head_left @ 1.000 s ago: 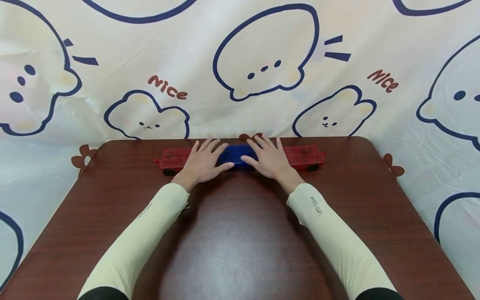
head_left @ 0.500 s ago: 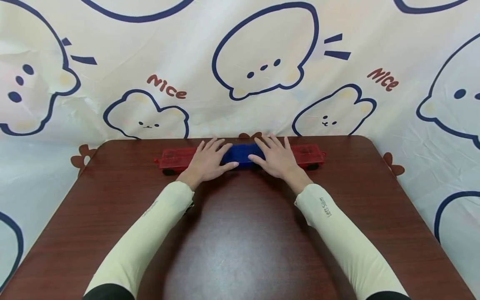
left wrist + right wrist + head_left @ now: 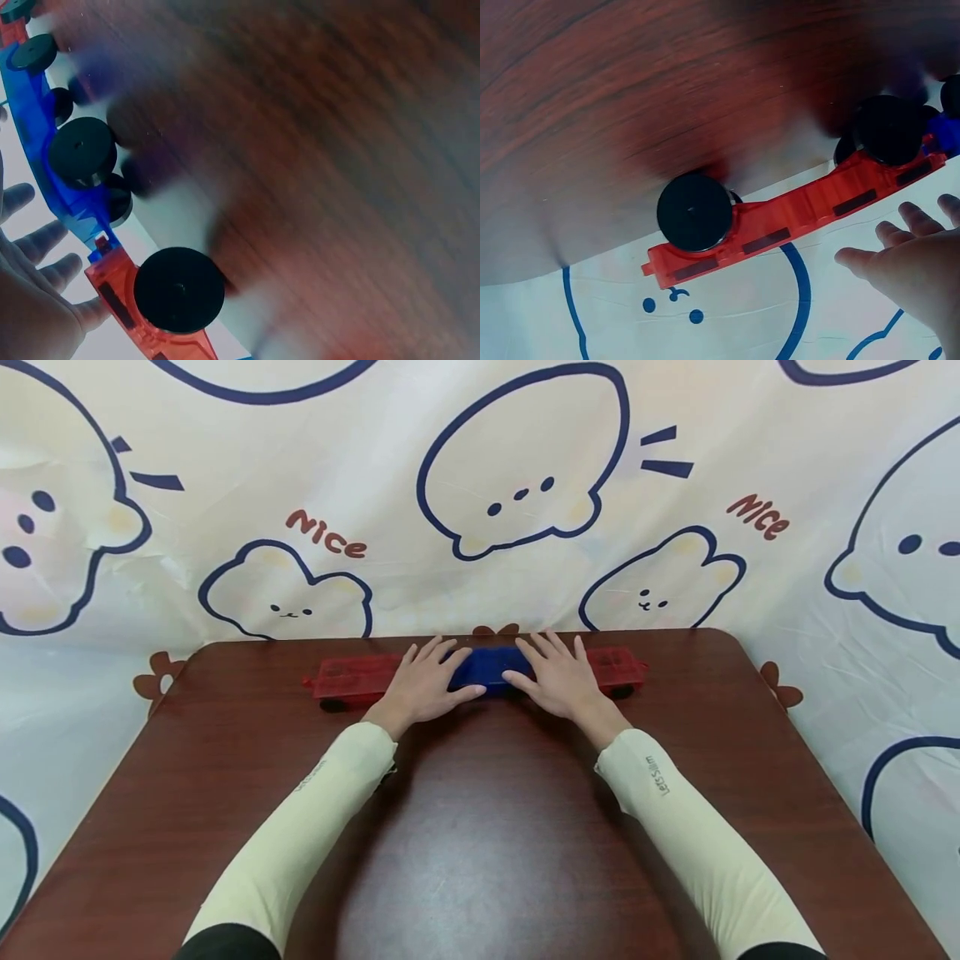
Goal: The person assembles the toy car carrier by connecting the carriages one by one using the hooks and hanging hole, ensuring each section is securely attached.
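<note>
A row of toy train cars stands along the far edge of the table: a see-through blue car (image 3: pixel 486 670) in the middle, a red car (image 3: pixel 352 677) at its left and another red car (image 3: pixel 619 668) at its right. All ride on black wheels. My left hand (image 3: pixel 423 685) lies over the joint of the left red car and the blue one, fingers spread and fairly straight. Over the right joint, my right hand (image 3: pixel 562 681) is spread likewise. Whether either palm touches the cars cannot be told. In the left wrist view a small coupling (image 3: pixel 103 244) links blue and red.
The brown wooden table (image 3: pixel 480 827) stretches out in front of the cars. Behind and beside it hangs a white cloth (image 3: pixel 420 593) printed with cartoon animals, close to the cars' far side.
Both hands have slid to the right along the cars, uncovering more of the left red car and less of the right one. The cars stay in place; the head view shifts slightly.
</note>
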`<state>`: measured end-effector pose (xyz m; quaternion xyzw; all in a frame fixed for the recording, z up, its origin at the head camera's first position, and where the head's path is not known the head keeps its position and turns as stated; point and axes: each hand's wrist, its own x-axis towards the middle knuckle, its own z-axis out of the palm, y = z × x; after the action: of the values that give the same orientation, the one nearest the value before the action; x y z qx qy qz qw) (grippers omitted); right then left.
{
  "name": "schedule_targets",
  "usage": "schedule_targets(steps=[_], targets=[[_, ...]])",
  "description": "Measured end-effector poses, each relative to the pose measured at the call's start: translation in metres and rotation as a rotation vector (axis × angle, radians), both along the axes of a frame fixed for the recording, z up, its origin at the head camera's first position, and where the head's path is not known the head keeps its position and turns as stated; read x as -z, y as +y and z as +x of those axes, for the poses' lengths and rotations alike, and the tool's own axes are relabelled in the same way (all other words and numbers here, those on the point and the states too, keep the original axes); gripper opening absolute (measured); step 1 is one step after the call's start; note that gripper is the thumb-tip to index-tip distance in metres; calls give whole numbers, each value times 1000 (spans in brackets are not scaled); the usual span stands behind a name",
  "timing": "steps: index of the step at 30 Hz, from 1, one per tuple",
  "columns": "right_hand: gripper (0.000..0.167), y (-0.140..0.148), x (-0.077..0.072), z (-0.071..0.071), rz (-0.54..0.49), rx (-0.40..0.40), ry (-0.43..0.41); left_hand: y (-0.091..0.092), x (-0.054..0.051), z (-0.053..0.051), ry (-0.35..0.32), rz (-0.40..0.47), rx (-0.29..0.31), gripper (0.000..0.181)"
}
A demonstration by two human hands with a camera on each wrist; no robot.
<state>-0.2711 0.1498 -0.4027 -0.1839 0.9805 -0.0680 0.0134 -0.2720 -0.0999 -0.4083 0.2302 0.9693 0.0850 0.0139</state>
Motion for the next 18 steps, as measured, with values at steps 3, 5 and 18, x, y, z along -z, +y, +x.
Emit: schedule_targets(steps=[3,5,18], targets=[[80,3,1,0,6,6,-4,1,1,0,-5,6,-2,82],[80,5,2,1,8,11,-7,2,1,0,-4,13,-1,82],[79,21,6,4,-17,19,-5,14,2,-3,-33,6,4,84]])
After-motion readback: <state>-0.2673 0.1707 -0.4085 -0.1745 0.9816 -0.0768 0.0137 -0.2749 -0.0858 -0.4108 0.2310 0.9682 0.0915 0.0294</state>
